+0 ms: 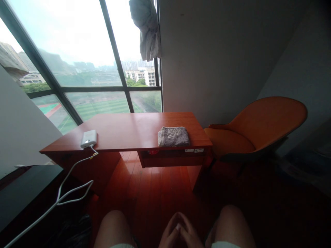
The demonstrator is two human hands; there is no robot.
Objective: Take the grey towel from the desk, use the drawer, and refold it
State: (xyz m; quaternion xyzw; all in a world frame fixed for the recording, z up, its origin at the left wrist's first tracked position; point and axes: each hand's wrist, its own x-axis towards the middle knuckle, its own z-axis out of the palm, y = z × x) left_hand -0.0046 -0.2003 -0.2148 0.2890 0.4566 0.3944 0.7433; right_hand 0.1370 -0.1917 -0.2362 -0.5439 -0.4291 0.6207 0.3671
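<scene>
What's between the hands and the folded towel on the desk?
In the head view, going up from the left hand and right hand to the towel: reddish wood floor, then the desk's front panel and top edge.

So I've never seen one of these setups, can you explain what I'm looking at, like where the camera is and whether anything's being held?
There's no machine here, just a person wearing a camera on their head. It looks forward and down, so this one picture is roughly their own view. At the bottom, between their knees, you see their left hand and right hand, brought together at the fingertips. Neither seems to hold anything.

Ahead is a reddish wooden desk. On it lie a folded grey towel, toward the right, and a small white device, toward the left, with a white cable running down from it. An orange chair stands at the right, and a large window is behind the desk.
</scene>
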